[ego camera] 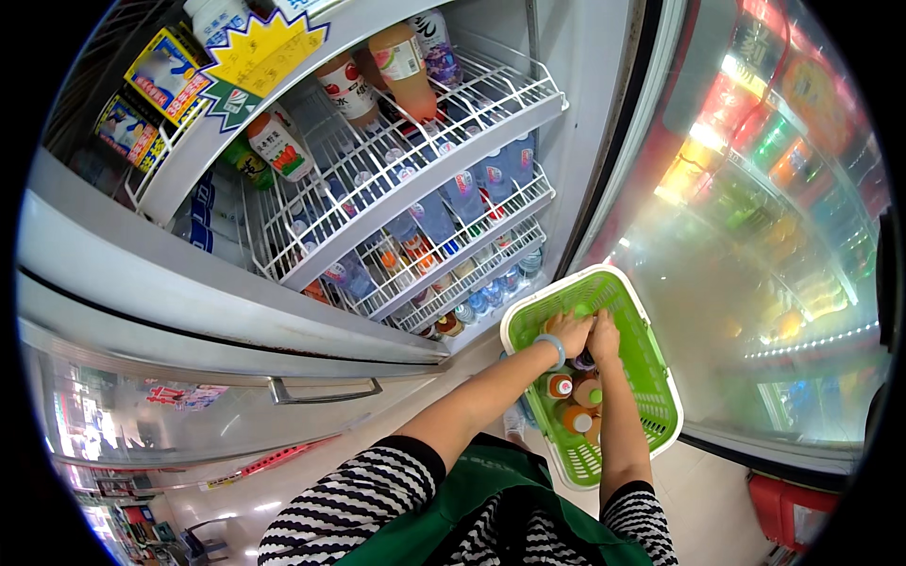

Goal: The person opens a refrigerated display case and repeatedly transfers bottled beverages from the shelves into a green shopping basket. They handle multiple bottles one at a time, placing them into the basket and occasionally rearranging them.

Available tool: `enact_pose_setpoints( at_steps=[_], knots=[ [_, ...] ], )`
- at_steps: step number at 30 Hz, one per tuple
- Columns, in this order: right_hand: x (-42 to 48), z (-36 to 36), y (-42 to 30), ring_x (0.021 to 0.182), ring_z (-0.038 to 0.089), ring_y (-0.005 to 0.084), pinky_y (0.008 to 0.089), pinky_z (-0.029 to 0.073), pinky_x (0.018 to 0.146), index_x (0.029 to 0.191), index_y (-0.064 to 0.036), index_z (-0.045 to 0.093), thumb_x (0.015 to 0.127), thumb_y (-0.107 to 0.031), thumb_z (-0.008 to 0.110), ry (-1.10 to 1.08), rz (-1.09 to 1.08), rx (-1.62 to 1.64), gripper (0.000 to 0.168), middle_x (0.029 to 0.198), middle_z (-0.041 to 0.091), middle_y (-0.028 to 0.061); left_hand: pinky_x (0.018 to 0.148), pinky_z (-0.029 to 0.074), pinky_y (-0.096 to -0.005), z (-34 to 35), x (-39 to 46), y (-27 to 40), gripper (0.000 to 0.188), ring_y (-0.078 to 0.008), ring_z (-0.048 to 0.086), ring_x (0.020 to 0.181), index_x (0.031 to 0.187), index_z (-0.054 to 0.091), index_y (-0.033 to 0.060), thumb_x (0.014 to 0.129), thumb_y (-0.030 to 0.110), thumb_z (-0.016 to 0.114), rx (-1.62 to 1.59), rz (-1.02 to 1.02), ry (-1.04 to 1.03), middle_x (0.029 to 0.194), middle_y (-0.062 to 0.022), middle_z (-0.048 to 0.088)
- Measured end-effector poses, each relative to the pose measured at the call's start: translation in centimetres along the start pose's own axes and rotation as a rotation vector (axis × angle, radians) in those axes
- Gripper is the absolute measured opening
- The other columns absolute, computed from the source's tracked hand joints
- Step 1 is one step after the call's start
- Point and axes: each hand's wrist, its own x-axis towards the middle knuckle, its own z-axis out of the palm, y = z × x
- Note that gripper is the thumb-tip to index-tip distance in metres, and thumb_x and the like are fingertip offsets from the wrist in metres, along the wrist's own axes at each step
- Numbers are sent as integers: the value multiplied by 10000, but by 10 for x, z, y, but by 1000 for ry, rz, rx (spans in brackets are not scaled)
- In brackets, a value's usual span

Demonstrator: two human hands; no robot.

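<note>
Both my hands reach down into a green plastic shopping basket (655, 396) with a white rim. My left hand (572, 334), with a pale bangle at the wrist, is over bottles at the basket's far end. Close beside it is my right hand (603, 339). The fingers of both are largely hidden, so I cannot tell whether either grips a bottle. A green cap (583, 310) shows just beyond them. Nearer to me in the basket stand several drink bottles, among them one with an orange shoulder and white cap (581, 422) and one with a light green cap (595, 395).
At the left an open drinks fridge has white wire shelves (425, 166) with bottles on them. Its glass door (708, 283), fogged and reflecting bottles, stands swung out on the right. A closed door with a metal handle (325, 391) is at lower left. A red object (786, 506) sits on the floor.
</note>
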Motion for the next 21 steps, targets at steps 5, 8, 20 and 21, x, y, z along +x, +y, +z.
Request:
enact_pose_setpoints(
  at_steps=[5,8,20,21],
  knots=[
    [-2,3,5,832,601,421,482,500,709,1059,-52,497,712,-88,666,9,-3,-46,388,1019,576,206,1047,265,-500,-17,-12,8,453,-381,367,1270,1296,442,85,843,87,450,-63,-36,-39,1306,-165,493],
    [-7,-5,-5,849,600,413,473,499,727,1123,-58,496,703,-87,679,-18,-15,-58,459,1041,578,194,1009,293,-503,-22,-24,2,533,-401,408,1223,1309,429,96,786,55,522,-126,-5,19,1267,-173,524],
    [14,-111,-149,880,604,349,402,490,737,1035,-50,572,752,-69,656,374,-452,216,295,986,613,157,914,457,-368,-142,-88,8,407,-316,563,1091,1230,491,5,830,42,559,-518,19,540,1194,-197,564],
    [21,-120,-170,876,615,333,382,491,752,1034,-40,587,756,-71,661,411,-516,255,289,978,622,157,905,463,-366,-157,-88,3,396,-303,571,1086,1224,495,2,835,41,558,-521,42,626,1193,-189,570]
  ],
)
